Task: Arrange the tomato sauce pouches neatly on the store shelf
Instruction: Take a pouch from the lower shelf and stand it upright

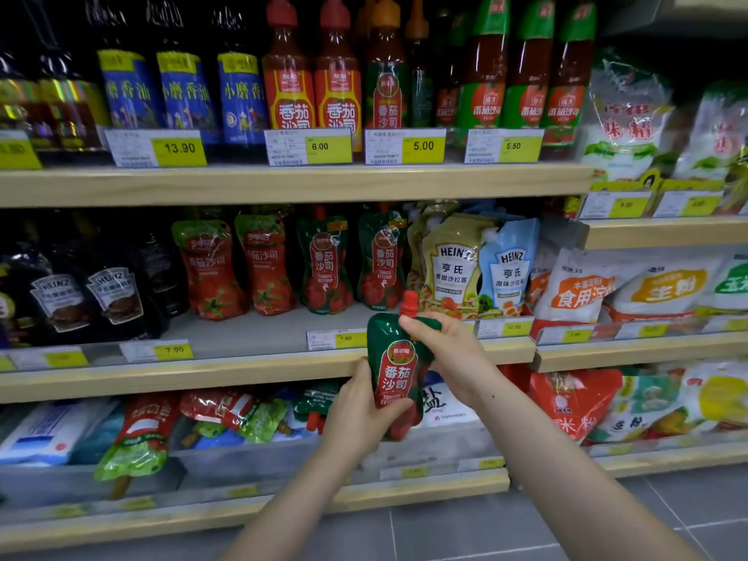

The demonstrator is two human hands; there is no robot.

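Note:
I hold a green tomato ketchup pouch [394,370] with a red cap upright in front of the middle shelf [259,374]. My left hand [360,410] grips its lower part, thumb across the front. My right hand [449,354] grips its top corner beside the cap. On the middle shelf stand two matching green pouches [324,265] [380,259] and, to their left, two red tomato sauce pouches [210,269] [267,265]. More sauce pouches [226,415] lie jumbled in a bin on the bottom shelf.
Dark Heinz pouches [109,293] stand at the left of the middle shelf, Heinz salad dressing pouches [477,269] to the right. Bottles [315,70] fill the top shelf. Bags of starch and salt [599,293] fill the right-hand unit. Bare shelf [259,330] lies in front of the pouches.

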